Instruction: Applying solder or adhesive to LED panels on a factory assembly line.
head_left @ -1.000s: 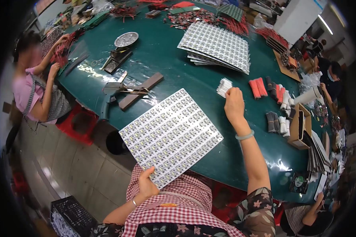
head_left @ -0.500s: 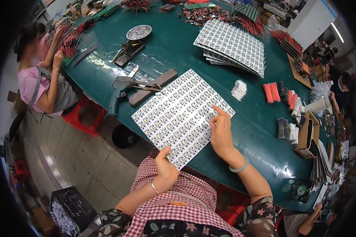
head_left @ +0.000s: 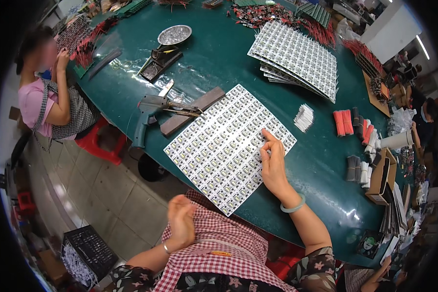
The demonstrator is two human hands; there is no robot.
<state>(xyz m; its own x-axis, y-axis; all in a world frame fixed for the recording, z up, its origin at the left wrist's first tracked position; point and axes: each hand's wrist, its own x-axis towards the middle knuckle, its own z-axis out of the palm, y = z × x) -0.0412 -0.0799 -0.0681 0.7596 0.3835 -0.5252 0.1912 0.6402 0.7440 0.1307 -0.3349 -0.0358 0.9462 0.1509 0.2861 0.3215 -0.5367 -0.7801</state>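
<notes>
right hand (head_left: 273, 168) flat, fingers on white component panel (head_left: 228, 148), gripping nothing; left hand (head_left: 181, 221) open, blurred, empty. work looks barely begun; stacked panels (head_left: 297, 58) wait.

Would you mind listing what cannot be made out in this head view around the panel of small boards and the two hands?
- Left hand: motion-blurred, off the table edge; whether its grip holds anything cannot be told.
- Right hand: fingertips rest on the white panel; what lies under the palm is hidden.
- Panel parts: too small to tell apart.
- Stack of panels: lower sheets are covered by the top one.
- Black crate: its contents are bent and dimmed by the fisheye rim.
</notes>
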